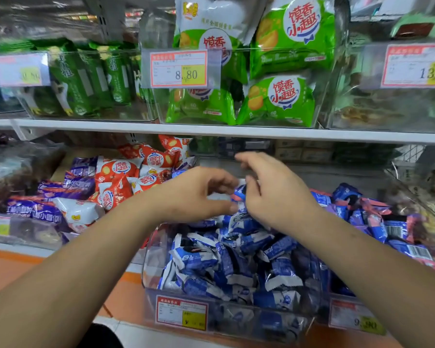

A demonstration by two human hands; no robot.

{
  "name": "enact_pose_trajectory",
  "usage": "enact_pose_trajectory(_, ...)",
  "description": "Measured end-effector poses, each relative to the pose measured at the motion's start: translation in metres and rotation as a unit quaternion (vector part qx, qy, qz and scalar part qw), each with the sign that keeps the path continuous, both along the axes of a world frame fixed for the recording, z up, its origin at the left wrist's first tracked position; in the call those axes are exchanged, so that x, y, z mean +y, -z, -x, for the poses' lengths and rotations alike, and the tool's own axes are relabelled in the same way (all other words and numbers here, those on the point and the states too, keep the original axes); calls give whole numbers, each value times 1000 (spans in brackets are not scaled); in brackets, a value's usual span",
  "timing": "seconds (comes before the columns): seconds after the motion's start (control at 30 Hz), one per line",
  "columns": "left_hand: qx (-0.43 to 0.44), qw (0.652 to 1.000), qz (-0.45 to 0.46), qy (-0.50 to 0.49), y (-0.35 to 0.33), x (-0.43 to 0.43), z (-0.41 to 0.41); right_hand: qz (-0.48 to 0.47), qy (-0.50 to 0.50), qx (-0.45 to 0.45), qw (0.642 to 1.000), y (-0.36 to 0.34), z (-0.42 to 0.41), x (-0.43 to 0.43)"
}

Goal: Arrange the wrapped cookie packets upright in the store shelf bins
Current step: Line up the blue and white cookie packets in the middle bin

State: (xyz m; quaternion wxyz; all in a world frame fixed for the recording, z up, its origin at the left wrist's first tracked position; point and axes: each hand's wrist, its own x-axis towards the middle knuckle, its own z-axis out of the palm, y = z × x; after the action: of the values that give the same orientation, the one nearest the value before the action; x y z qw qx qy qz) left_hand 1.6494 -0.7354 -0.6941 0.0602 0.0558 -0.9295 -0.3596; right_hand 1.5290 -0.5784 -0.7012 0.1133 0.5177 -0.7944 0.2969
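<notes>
Cookie packets point(236, 262), blue-and-white wrapped, fill a clear bin point(150, 267) at the front edge of the lower shelf. They are heaped every way, not upright. A red-and-yellow price tag point(181, 313) sits on the bin's front wall. A second tag point(357, 322) reading 9.90 is on the front of the next bin to the right. That bin holds blue-and-pink packets point(377, 219), also jumbled.

Both forearms reach in over the blue pile. Left hand point(199, 194) is above the back part of the pile, fingers and thumb curled round one end of a single packet point(239, 193) held just above the heap. Right hand point(274, 197) is just beside it at the packet's other end, thumb near the wrapper. Its upper fingers are loosely apart and blurred, so cannot tell whether it pinches.

The left bin on the same shelf has purple packets point(68, 187) toward its front and orange-red packets point(126, 177) behind, lying mixed. A white shelf board point(312, 134) runs above. On it, green packets point(281, 101) are stacked in the centre bin behind an 8.80 tag point(178, 69). Dark green packets point(86, 79) stand on end in the bin to the left. The far-right upper bin's contents are too blurred to tell.
</notes>
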Motion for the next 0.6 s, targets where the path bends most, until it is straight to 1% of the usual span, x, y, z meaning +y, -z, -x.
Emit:
enact_pose_trajectory(0.03, -19, 995, 97, -4, -3, -8, -10, -46, -21, 24, 998, 1, -4, 0)
enact_pose_trajectory(0.07, -56, 984, 169, 0, -4, -15, -22, -93, -58, 29, 994, 2, -10, -1)
enact_pose_trajectory(0.1, -99, 973, 209, 16, -4, -18, -32, -142, -102, 12, 984, 4, -16, -2)
enact_pose_trajectory(0.17, -179, 947, 265, 41, 1, -17, -47, -264, -167, -49, 949, 9, -29, -4)
enact_pose_trajectory(0.2, -201, 932, 297, 45, 5, -14, -52, -322, -178, -61, 928, 13, -33, -4)
enact_pose_trajectory(0.27, -191, 910, 365, 47, 14, -13, -58, -398, -172, -44, 900, 21, -36, -3)
enact_pose_trajectory(0.33, -171, 902, 395, 47, 19, -13, -61, -425, -160, -37, 890, 24, -35, -2)
enact_pose_trajectory(0.37, -174, 898, 401, 41, 20, -12, -61, -427, -157, -41, 889, 24, -35, -3)
enact_pose_trajectory(0.47, -197, 882, 427, 39, 19, -6, -57, -408, -126, -26, 904, 21, -37, -4)
enact_pose_trajectory(0.53, -196, 885, 422, 33, 16, -1, -55, -401, -109, -9, 910, 18, -37, -3)
enact_pose_trajectory(0.6, -189, 901, 390, 19, 14, -2, -55, -399, -89, 6, 913, 11, -38, 2)
